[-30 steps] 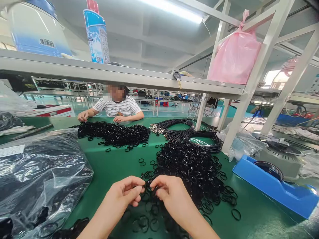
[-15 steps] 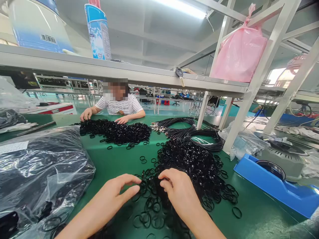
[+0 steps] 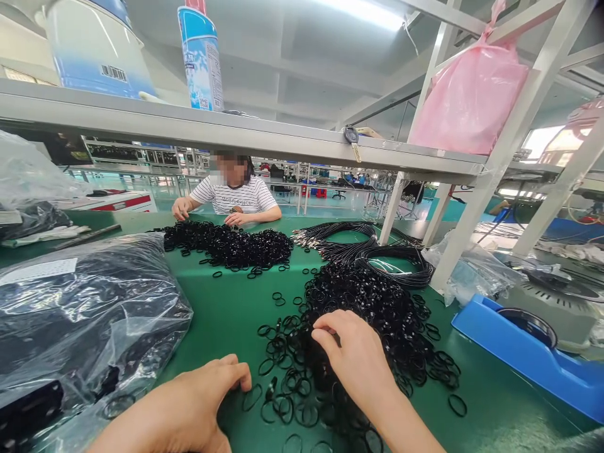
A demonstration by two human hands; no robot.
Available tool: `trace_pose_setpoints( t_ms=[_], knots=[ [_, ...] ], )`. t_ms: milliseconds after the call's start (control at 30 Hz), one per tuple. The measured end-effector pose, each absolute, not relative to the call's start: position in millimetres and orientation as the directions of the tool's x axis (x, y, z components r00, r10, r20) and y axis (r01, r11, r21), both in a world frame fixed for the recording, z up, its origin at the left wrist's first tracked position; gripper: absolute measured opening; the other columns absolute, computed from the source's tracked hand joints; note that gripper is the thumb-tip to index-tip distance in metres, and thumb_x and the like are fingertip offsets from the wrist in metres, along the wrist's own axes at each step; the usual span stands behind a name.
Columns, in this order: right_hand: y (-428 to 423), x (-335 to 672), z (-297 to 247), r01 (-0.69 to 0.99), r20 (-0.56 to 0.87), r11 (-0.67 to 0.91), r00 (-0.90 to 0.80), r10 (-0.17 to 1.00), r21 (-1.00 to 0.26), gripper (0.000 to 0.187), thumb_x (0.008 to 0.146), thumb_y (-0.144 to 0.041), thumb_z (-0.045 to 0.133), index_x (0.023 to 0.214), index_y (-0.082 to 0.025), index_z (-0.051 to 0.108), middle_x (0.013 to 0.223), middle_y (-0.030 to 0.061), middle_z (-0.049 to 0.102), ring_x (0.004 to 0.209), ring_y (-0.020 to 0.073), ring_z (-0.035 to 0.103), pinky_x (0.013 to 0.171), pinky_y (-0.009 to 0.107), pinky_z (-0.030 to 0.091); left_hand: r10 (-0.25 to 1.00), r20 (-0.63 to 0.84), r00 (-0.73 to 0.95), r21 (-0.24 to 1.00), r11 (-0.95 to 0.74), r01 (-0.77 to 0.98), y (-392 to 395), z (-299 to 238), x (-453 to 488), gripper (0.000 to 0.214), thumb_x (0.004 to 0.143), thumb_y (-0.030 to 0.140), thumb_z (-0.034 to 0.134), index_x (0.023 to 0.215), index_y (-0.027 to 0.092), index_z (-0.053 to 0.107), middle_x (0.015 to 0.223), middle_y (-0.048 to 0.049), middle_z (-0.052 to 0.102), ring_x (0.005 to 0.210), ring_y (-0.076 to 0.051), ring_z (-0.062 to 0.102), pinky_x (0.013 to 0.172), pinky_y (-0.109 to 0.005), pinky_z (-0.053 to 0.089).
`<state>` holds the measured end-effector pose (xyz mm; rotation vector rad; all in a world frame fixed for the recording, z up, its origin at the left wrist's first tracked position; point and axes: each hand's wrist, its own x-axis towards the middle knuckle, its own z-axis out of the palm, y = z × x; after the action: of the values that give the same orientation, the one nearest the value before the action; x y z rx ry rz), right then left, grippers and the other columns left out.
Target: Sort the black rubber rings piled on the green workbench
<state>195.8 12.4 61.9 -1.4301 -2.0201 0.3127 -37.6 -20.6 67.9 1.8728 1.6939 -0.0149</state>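
A heap of black rubber rings [image 3: 372,308] lies on the green table [image 3: 226,308] in front of me. My right hand [image 3: 361,358] rests on the near side of the heap, fingers curled down into the rings; what they hold is hidden. My left hand [image 3: 198,399] lies low on the table to the left of the scattered rings, fingers bent and together, with nothing visible in them. Loose rings [image 3: 283,402] lie between the two hands.
A clear plastic bag of black parts [image 3: 80,321] fills the left. A blue tape dispenser [image 3: 523,346] sits right. Coiled black cables [image 3: 377,251] lie behind the heap. Across the table a person in a striped shirt [image 3: 233,198] works at another ring pile [image 3: 236,245]. A shelf [image 3: 236,135] runs overhead.
My hands have parted. The left hand drew back toward me and down to the table. The right hand moved forward onto the heap.
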Motion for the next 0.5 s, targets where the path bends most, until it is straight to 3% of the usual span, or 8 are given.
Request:
trace_pose_setpoints(
  t_ms=[133,300,433,500],
  knots=[
    [16.3,210.1,66.2,0.803,0.308,0.352,-0.222,0.925,-0.481,0.020,0.085,-0.014,0.053,0.085,-0.027,0.068,0.085,-0.0016,0.068,0.082,0.0171,0.058,0.072,0.029,0.038,0.912,-0.377,0.163,0.394,-0.002,0.919,-23.0,61.5,-27.4,0.046,0.041,0.013,0.069,0.084,0.024,0.060,0.094,-0.0016,0.062,0.082,-0.026,0.059,0.061,-0.027,0.040],
    [16.3,213.1,56.7,0.841,0.128,0.448,-0.430,0.894,-0.303,0.031,0.068,-0.003,0.060,0.086,-0.027,0.070,0.083,0.0007,0.066,0.084,0.0190,0.055,0.065,0.027,0.035,0.911,-0.362,0.197,0.329,-0.073,0.941,-21.9,42.1,-27.3,0.036,0.044,0.006,0.050,0.073,0.024,0.063,0.079,0.0006,0.062,0.069,-0.022,0.057,0.054,-0.025,0.034],
    [20.2,208.1,48.0,0.861,0.115,0.438,-0.423,0.899,-0.258,0.023,0.069,-0.003,0.058,0.074,-0.022,0.070,0.079,0.0039,0.066,0.083,0.0202,0.055,0.064,0.027,0.033,0.920,-0.225,0.322,0.462,-0.190,0.866,-18.1,41.3,-31.5,0.028,0.056,0.010,0.047,0.071,0.025,0.065,0.078,0.0006,0.061,0.070,-0.019,0.057,0.058,-0.024,0.037],
    [22.0,209.0,48.2,0.868,0.144,0.406,-0.380,0.914,-0.286,0.029,0.074,-0.003,0.051,0.082,-0.023,0.070,0.080,0.0031,0.067,0.081,0.0188,0.056,0.066,0.027,0.034,0.919,-0.169,0.356,0.553,-0.210,0.806,-16.8,48.8,-29.1,0.024,0.064,0.013,0.048,0.073,0.025,0.067,0.074,0.0018,0.060,0.069,-0.017,0.055,0.058,-0.022,0.037]
  ],
)
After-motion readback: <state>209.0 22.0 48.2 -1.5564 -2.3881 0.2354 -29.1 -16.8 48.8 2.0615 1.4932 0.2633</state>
